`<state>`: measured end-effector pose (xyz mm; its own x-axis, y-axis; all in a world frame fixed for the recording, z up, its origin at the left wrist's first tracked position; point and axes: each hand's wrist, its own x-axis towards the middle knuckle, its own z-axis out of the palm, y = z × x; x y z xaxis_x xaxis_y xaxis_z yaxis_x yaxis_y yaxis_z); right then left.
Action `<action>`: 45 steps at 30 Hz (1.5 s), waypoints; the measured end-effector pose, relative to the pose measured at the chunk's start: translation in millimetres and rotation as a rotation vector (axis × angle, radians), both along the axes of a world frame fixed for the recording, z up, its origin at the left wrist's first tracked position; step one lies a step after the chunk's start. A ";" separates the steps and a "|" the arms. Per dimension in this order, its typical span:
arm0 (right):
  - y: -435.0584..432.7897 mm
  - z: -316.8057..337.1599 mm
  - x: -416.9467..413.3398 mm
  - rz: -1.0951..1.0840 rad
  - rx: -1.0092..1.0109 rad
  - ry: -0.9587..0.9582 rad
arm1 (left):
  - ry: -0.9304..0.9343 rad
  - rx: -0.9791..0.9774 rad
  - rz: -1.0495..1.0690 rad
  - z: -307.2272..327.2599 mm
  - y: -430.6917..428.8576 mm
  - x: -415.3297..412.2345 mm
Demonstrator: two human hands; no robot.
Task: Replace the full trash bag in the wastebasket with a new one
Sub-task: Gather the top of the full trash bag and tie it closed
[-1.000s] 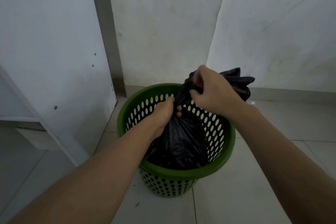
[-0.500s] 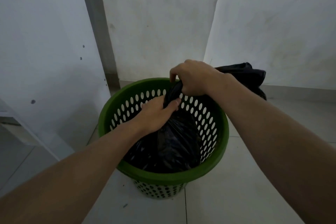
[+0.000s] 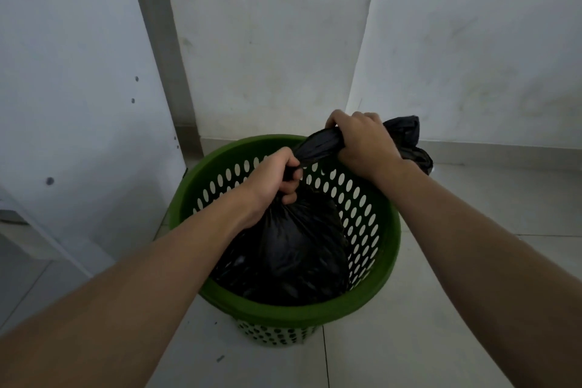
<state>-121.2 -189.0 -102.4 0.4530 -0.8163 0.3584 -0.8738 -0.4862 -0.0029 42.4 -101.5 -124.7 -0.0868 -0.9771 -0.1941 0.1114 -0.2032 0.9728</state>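
Full black trash bag [image 3: 296, 246] sitting down inside a green perforated wastebasket [image 3: 392, 249] on a pale tiled floor [image 3: 441, 309], filling most of it, with the neck gathered and gripped in two places. Left hand [image 3: 277, 178] clenched tight round the neck just above the bulging body of the bag, low within the basket's rim. Right hand [image 3: 362, 143] fisted round the twisted plastic farther along, up at the far rim, with the loose crumpled top of the bag spilling out behind the knuckles and over the far right side. Short taut rope of black plastic between the two fists. Behind, white walls [image 3: 283, 41] meeting in a corner; at left, a white panel [image 3: 78, 104] dotted with small holes
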 end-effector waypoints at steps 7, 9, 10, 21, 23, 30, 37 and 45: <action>39.5 -2.7 32.0 -0.087 0.031 0.455 | 0.573 0.212 0.306 2.5 -3.0 3.1; 54.5 -13.6 37.5 -0.111 0.178 0.604 | 0.661 0.254 0.354 -1.0 -4.9 2.3; 61.3 -17.6 37.5 -0.099 0.222 0.659 | 0.707 0.256 0.365 -3.5 -6.4 2.1; 108.9 -6.6 36.1 0.034 0.452 0.543 | 0.591 0.183 0.363 -15.7 -15.4 1.8; 112.3 1.6 33.7 0.033 0.604 0.488 | 0.407 0.132 0.310 -12.6 -13.8 0.2; 121.3 27.8 16.4 0.142 0.608 -0.004 | -0.163 -0.128 0.033 -7.1 -0.1 3.4; 106.0 42.4 14.9 -0.180 1.064 -0.938 | -0.646 -0.389 -0.285 -4.4 4.4 17.4; 78.3 78.2 34.0 -0.176 1.265 -0.800 | -0.494 -0.300 -0.115 2.0 19.8 -1.1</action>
<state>-87.2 -110.7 -24.2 0.3502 -0.7887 -0.5053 -0.4841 0.3094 -0.8185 41.3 -81.8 -122.7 -0.1647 -0.9853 0.0452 -0.3762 0.1051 0.9206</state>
